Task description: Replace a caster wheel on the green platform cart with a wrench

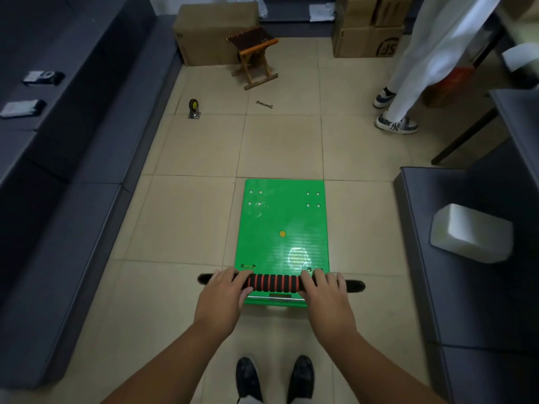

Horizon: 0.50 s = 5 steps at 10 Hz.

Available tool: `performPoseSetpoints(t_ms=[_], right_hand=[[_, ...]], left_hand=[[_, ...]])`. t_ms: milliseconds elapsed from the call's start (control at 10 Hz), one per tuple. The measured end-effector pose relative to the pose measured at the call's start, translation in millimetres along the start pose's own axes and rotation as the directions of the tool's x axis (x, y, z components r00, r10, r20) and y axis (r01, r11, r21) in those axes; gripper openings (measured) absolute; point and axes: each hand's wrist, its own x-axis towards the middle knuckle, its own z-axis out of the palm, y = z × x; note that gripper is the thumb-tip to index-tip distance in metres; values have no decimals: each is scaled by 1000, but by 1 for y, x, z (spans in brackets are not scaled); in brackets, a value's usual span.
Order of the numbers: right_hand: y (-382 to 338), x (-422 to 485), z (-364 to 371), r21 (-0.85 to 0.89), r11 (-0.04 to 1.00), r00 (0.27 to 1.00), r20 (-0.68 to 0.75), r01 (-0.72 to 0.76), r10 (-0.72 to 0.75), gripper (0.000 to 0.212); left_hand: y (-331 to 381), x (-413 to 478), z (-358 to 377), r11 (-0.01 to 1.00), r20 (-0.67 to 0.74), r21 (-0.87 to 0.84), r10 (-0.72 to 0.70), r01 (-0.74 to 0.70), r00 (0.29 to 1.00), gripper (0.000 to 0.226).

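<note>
Left hand [224, 293] and right hand [323, 295] grasp the cart handle [274, 282]; rolling the green platform cart [281, 225] forward risks striking the spare caster wheel [194, 109].

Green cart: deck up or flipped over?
Deck up. The green platform cart shows its top face, the left hand and right hand grip its raised foam handle, and no wheels show.

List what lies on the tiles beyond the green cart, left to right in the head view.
caster wheel → wrench → a standing person's sneakers. The wooden stool stands behind the wrench, so it is left out.
</note>
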Motion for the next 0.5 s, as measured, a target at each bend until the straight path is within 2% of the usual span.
performPoseSetpoints(t_ms=[100, 200, 300, 400, 500], right_hand=[[-3, -18, 4, -41, 999, 1000, 29, 9, -8, 50], [-7, -29, -11, -19, 1000, 993, 119, 23, -20, 34], [-4, -14, -60, 132, 991, 927, 368, 32, -79, 37], [-1, 15, -177, 386, 923, 919, 367, -8, -145, 48], [-17, -14, -336, 786, 609, 981, 18, 106, -195, 44]], left_hand=[[1, -17, 3, 1000, 13, -4, 9, -9, 1000, 36], [1, -28, 2, 1000, 22, 7, 27, -27, 999, 34], [6, -36, -1, 991, 96, 116, 54, -65, 994, 32], [12, -40, -8, 964, 142, 253, 51, -86, 989, 31], [21, -40, -19, 958, 142, 274, 44, -82, 989, 33]])
